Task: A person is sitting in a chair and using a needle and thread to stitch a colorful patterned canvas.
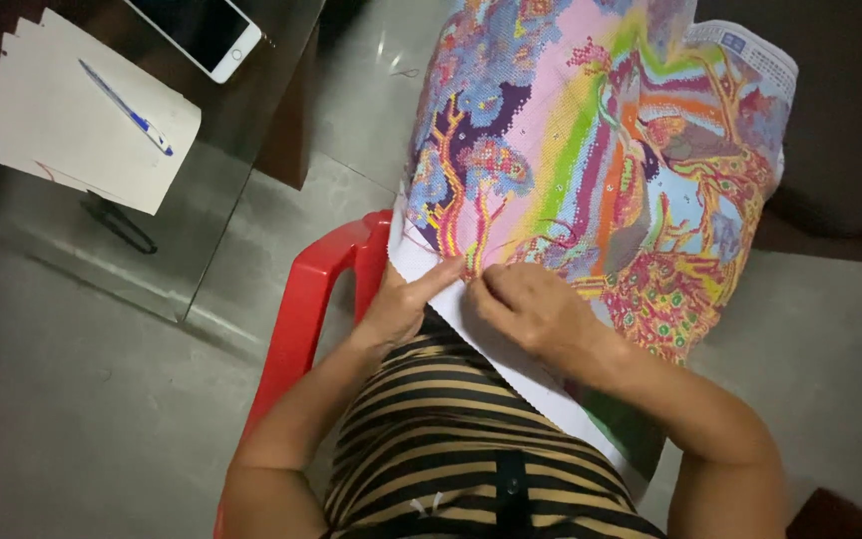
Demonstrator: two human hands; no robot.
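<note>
A large multicoloured cross-stitch cloth (591,170) drapes over the person's lap, above a red plastic chair (306,299). On the glass table (241,150), at its near edge, lie papers (72,130), a white phone (202,30) and a pen (127,108). The left hand (401,304) pinches the cloth's white lower edge; the right hand (531,309), fingers curled nearly closed, presses the cloth just beside it.

Red plastic chair (306,299), glass table (202,200) w/ white phone (202,30), paper stack (72,130), blue pen (127,108)

Multicoloured peacock cross-stitch cloth (591,150), red chair (306,309), black-and-tan striped top (441,429)
</note>
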